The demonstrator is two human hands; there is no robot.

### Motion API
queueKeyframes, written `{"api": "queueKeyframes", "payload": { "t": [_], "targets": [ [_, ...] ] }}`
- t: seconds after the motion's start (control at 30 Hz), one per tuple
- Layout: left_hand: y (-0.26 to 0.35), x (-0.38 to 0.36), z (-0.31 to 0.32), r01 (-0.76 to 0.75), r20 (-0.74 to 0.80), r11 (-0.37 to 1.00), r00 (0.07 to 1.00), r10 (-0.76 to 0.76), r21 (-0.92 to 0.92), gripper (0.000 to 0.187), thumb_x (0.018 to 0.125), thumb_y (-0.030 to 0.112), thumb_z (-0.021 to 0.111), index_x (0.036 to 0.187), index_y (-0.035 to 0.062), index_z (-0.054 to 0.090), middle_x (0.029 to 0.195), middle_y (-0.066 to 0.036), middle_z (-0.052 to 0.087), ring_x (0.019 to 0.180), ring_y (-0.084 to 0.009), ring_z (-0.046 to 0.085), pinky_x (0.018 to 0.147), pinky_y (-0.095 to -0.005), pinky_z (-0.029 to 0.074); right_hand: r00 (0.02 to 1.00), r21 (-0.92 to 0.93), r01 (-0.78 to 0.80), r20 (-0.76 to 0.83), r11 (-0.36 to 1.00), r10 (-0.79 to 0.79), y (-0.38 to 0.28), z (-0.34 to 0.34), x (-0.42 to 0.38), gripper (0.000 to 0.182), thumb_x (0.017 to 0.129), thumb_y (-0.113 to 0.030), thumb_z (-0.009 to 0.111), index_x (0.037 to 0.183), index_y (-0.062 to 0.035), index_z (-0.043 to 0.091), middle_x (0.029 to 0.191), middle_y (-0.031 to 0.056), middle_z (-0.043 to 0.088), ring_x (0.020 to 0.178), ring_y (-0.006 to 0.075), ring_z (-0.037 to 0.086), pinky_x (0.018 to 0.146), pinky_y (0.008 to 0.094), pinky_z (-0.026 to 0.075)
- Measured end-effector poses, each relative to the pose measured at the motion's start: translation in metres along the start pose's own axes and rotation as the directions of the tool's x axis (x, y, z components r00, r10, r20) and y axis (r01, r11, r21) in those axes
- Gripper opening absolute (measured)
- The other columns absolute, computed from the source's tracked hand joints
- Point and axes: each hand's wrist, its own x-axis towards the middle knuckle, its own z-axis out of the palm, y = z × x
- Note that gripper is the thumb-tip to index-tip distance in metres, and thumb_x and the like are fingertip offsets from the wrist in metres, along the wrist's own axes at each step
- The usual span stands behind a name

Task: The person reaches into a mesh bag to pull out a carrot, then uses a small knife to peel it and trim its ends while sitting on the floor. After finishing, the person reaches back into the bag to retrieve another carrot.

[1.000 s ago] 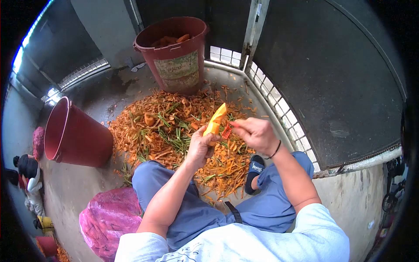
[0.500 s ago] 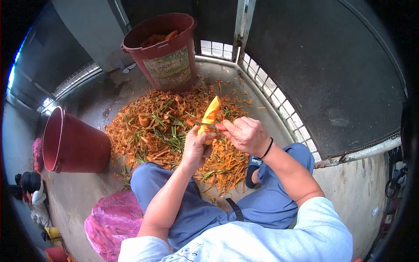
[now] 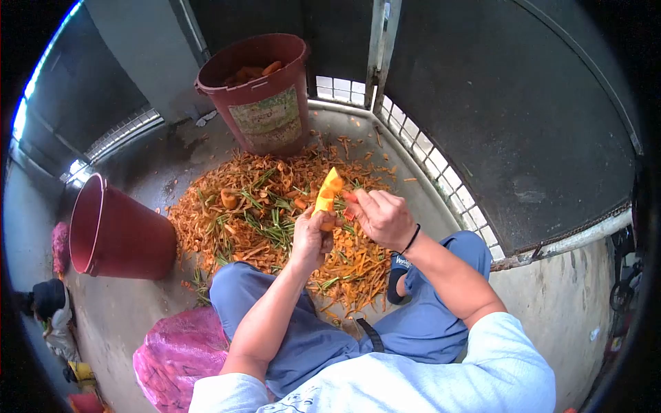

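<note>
My left hand (image 3: 313,237) is closed around the lower end of an orange carrot (image 3: 328,192), whose peeled, faceted tip points up. Just to the right, my right hand (image 3: 383,219) grips a red-handled tool (image 3: 350,197); its blade is hard to make out beside the carrot. Beneath both hands spreads a heap of orange peelings (image 3: 241,199) mixed with green stalks.
A red bucket (image 3: 275,127) holding carrots stands behind the heap. Another red bucket (image 3: 138,237) leans at the left. A pink mesh sack (image 3: 182,354) lies by my left knee. Another person (image 3: 55,310) is at the far left edge.
The red-handled tool has moved off the carrot toward the right. The carrot's tip sits slightly lower. The view has shifted a little.
</note>
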Motion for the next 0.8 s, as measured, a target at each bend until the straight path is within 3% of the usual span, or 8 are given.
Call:
{"api": "queueKeyframes", "payload": {
  "t": [0.17, 0.23, 0.27, 0.5, 0.57, 0.63, 0.7, 0.8],
  "targets": [
    [-0.001, -0.002, -0.001, -0.075, 0.032, 0.997, 0.997, 0.075, 0.025, 0.036, 0.089, 0.015, 0.063, 0.122, 0.0070, 0.051, 0.086, -0.007, 0.068, 0.040, -0.0076, 0.041, 0.035, -0.0213, 0.030, 0.970, 0.218, -0.214, -0.073, 0.952, 0.234, 0.019, -0.004, 0.006, 0.022, 0.098, -0.023, 0.069, 0.106, -0.0025, 0.071, 0.072, 0.0116, 0.066, 0.065, 0.0233, 0.070, 0.056, 0.0358, 0.053],
    [-0.001, -0.004, -0.004, -0.053, 0.076, 0.998, 0.996, 0.055, -0.036, 0.041, 0.087, 0.015, 0.065, 0.125, 0.0065, 0.050, 0.090, -0.008, 0.068, 0.041, -0.0089, 0.042, 0.035, -0.0223, 0.031, 0.832, 0.524, -0.530, 0.171, 0.667, 0.527, 0.021, -0.006, 0.007, 0.025, 0.101, -0.024, 0.066, 0.107, -0.0008, 0.071, 0.069, 0.0083, 0.064, 0.062, 0.0143, 0.065, 0.055, 0.0325, 0.050],
    [0.000, -0.003, -0.007, -0.010, 0.074, 0.999, 0.997, 0.013, -0.045, 0.044, 0.086, 0.016, 0.066, 0.125, 0.0063, 0.050, 0.094, -0.009, 0.068, 0.042, -0.0098, 0.044, 0.036, -0.0229, 0.031, 0.834, 0.611, -0.512, 0.183, 0.604, 0.521, 0.019, -0.009, 0.007, 0.028, 0.104, -0.026, 0.063, 0.111, 0.0001, 0.070, 0.068, 0.0041, 0.063, 0.062, 0.0067, 0.059, 0.055, 0.0272, 0.048],
    [0.000, -0.003, -0.002, 0.024, 0.084, 0.993, 0.996, -0.014, -0.117, 0.044, 0.084, 0.015, 0.070, 0.124, 0.0078, 0.052, 0.091, -0.005, 0.064, 0.047, -0.0088, 0.047, 0.038, -0.0221, 0.033, 0.844, 0.706, -0.458, 0.156, 0.539, 0.513, 0.022, -0.010, 0.002, 0.027, 0.104, -0.026, 0.063, 0.114, -0.0003, 0.064, 0.073, -0.0005, 0.061, 0.060, 0.0033, 0.053, 0.054, 0.0229, 0.045],
    [-0.005, 0.001, -0.006, -0.050, 0.101, 0.999, 0.993, 0.052, -0.017, 0.045, 0.081, 0.008, 0.074, 0.121, 0.0088, 0.054, 0.089, -0.002, 0.063, 0.050, -0.0071, 0.048, 0.040, -0.0215, 0.033, 0.701, 0.764, -0.603, 0.373, 0.227, 0.607, 0.030, -0.003, 0.001, 0.026, 0.102, -0.026, 0.067, 0.108, -0.0017, 0.060, 0.075, -0.0022, 0.056, 0.058, 0.0038, 0.049, 0.054, 0.0226, 0.044],
    [-0.004, -0.001, -0.001, -0.079, 0.100, 0.997, 0.992, 0.076, 0.022, 0.049, 0.077, 0.004, 0.080, 0.119, 0.0087, 0.055, 0.089, 0.000, 0.063, 0.053, -0.0054, 0.050, 0.042, -0.0200, 0.033, 0.752, 0.756, -0.555, 0.278, 0.347, 0.598, 0.029, -0.003, 0.002, 0.037, 0.094, -0.032, 0.078, 0.104, -0.0031, 0.057, 0.075, -0.0036, 0.052, 0.058, 0.0042, 0.045, 0.055, 0.0227, 0.045],
    [-0.008, -0.002, 0.002, -0.125, 0.099, 0.976, 0.989, 0.109, 0.178, 0.052, 0.075, 0.003, 0.085, 0.118, 0.0076, 0.056, 0.089, 0.000, 0.063, 0.056, -0.0048, 0.051, 0.043, -0.0191, 0.034, 0.839, 0.514, -0.525, 0.181, 0.678, 0.513, 0.024, -0.006, 0.004, 0.053, 0.081, -0.040, 0.088, 0.105, -0.0031, 0.058, 0.074, -0.0025, 0.053, 0.061, 0.0054, 0.047, 0.056, 0.0241, 0.046],
    [-0.014, -0.006, 0.015, -0.112, 0.099, 0.963, 0.991, 0.090, 0.246, 0.054, 0.075, 0.005, 0.086, 0.119, 0.0061, 0.055, 0.085, 0.001, 0.062, 0.056, -0.0033, 0.050, 0.046, -0.0189, 0.035, 0.844, 0.428, -0.528, 0.167, 0.733, 0.510, 0.008, -0.006, 0.009, 0.060, 0.073, -0.038, 0.094, 0.106, -0.0020, 0.059, 0.071, -0.0016, 0.052, 0.064, 0.0065, 0.049, 0.056, 0.0257, 0.045]
  ]
}}
